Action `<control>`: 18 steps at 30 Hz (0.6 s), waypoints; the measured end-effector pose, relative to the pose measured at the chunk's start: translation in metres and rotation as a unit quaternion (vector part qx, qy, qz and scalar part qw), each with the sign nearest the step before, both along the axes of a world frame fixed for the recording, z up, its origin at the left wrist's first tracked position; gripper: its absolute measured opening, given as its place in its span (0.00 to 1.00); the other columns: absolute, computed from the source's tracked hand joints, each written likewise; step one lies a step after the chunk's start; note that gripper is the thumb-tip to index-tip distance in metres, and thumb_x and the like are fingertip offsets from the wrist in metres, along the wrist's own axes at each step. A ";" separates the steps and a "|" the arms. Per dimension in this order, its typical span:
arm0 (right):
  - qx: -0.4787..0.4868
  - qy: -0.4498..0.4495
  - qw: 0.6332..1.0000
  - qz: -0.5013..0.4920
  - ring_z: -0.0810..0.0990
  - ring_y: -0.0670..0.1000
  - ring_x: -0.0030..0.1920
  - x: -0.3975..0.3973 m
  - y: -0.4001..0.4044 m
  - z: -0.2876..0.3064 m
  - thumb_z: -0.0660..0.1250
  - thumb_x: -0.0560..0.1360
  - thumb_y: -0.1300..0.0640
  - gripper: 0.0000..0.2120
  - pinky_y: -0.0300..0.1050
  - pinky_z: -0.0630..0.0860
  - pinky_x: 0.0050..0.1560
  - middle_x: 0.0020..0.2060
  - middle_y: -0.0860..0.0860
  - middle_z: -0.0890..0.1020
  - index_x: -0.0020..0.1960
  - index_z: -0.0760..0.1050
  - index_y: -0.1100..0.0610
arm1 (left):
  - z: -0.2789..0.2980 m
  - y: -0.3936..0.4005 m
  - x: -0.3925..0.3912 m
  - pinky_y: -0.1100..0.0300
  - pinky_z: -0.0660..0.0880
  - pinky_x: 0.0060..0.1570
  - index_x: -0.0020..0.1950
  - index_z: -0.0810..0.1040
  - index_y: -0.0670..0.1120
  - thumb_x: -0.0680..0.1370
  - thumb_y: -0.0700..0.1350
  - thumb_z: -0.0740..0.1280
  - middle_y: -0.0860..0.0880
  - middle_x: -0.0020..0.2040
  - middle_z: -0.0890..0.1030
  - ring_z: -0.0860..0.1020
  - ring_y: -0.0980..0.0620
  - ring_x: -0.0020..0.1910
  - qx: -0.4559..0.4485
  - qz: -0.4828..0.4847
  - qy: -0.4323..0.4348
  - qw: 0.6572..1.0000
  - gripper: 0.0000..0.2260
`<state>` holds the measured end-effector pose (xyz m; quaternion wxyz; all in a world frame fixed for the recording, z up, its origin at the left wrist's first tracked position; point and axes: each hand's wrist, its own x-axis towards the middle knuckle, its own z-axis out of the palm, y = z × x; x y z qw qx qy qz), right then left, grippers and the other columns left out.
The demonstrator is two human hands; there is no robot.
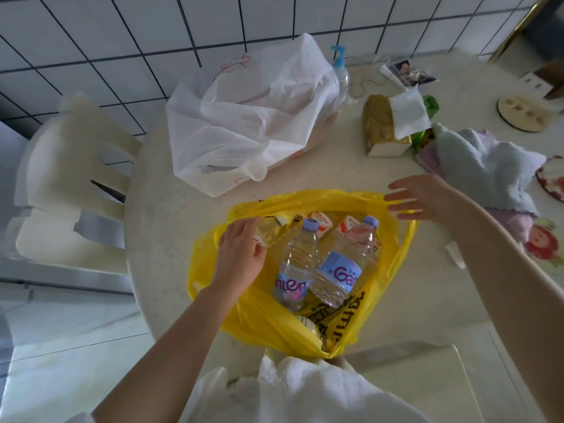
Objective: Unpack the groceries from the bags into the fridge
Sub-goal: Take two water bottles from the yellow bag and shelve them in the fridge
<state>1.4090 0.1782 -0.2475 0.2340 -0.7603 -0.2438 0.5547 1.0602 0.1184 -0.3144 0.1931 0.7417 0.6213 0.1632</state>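
Left hand (241,251) inside the mouth of the yellow bag (262,319), fingers loosely curved and reaching toward a small pack (268,228) at the far left of the bag; whether fingertips already pinch it, cannot tell. Right hand (424,198) spread flat with straight fingers, over the far right rim of the same bag, fingertips touching or just above the yellow plastic, holding nothing.

Standing on the round pale table (164,239), close to the near edge, the yellow bag wide open. Lying inside side by side, two clear water bottles with lilac caps: left bottle (297,264) with a blue label showing purple letters partly hidden, readable as "anten"; right bottle (343,264) with the same label, readable only as "Ga". Behind the bottles, small white cartons (345,225) with red print, too blurred to read. Printed on the near wall of the bag, black characters, folded and not readable.

Further back on the table, a white plastic bag (244,123), crumpled and open. Beside it, a pump bottle (340,71) with a blue top, then a gold tissue box (381,126) with a tissue sticking out.
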 end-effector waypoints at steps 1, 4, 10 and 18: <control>-0.002 -0.032 0.999 0.021 0.79 0.58 0.47 -0.009 -0.005 0.000 0.60 0.79 0.55 0.11 0.50 0.75 0.53 0.50 0.57 0.81 0.56 0.76 0.59 | 0.002 -0.003 0.007 0.50 0.71 0.63 0.69 0.72 0.43 0.74 0.38 0.69 0.44 0.64 0.75 0.72 0.44 0.65 -0.011 -0.010 -0.011 1.000 0.23; -0.031 -0.085 0.994 0.058 0.78 0.53 0.40 -0.040 -0.028 -0.012 0.62 0.78 0.55 0.10 0.43 0.74 0.41 0.47 0.55 0.81 0.55 0.76 0.59 | 0.007 -0.014 0.026 0.52 0.69 0.65 0.71 0.69 0.45 0.77 0.43 0.67 0.46 0.67 0.72 0.68 0.46 0.67 -0.064 -0.021 -0.056 0.996 0.22; -0.072 -0.081 0.994 0.001 0.79 0.57 0.52 -0.072 -0.073 -0.030 0.64 0.77 0.49 0.18 0.53 0.79 0.47 0.52 0.55 0.78 0.60 0.68 0.59 | -0.001 -0.031 0.039 0.50 0.74 0.59 0.69 0.67 0.47 0.72 0.67 0.64 0.49 0.64 0.74 0.74 0.51 0.61 -0.209 0.010 -0.151 0.966 0.34; -0.107 -0.073 0.986 -0.107 0.73 0.62 0.62 -0.123 -0.095 -0.057 0.72 0.67 0.38 0.46 0.59 0.82 0.42 0.68 0.57 0.66 0.74 0.52 0.53 | -0.024 -0.034 0.053 0.45 0.77 0.56 0.68 0.67 0.46 0.61 0.71 0.71 0.45 0.63 0.74 0.74 0.45 0.61 -0.257 0.053 -0.140 0.955 0.45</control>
